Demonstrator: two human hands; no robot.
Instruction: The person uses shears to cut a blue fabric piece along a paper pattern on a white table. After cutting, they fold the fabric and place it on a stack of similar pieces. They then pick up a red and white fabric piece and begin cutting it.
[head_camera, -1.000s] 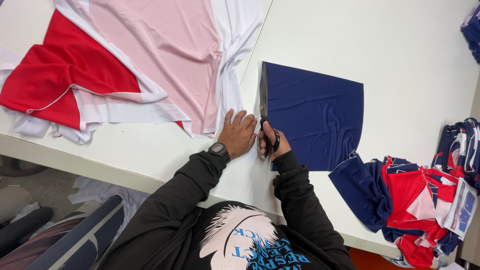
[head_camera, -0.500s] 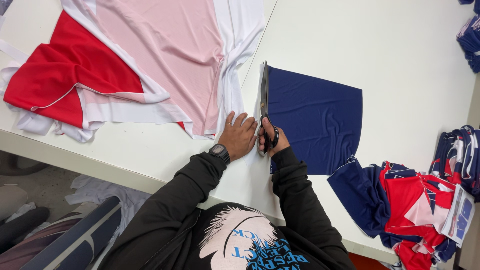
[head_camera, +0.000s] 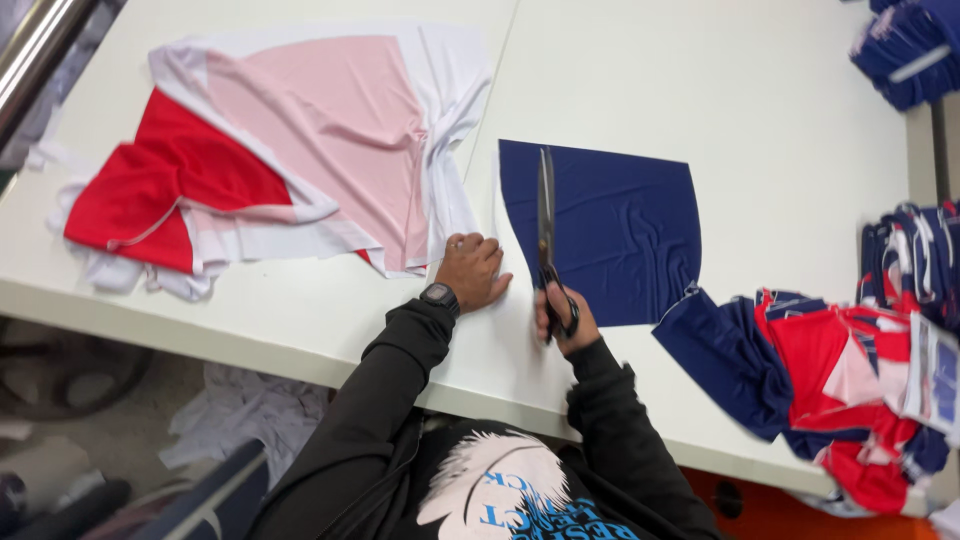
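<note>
Scissors (head_camera: 546, 230) gripped in right hand (head_camera: 562, 318), blades lying up the left edge of navy cloth (head_camera: 620, 230) on white table (head_camera: 760, 100). Left hand (head_camera: 472, 272) open, flat on the table beside it. Cut looks barely started; most of the edge left.

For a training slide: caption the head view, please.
Right hand holds scissors over navy fabric; left hand presses table.

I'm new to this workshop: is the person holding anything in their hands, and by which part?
The right hand holds scissors by the handle loops, blades over the navy fabric. The left hand holds nothing; it rests flat on the table.
</note>
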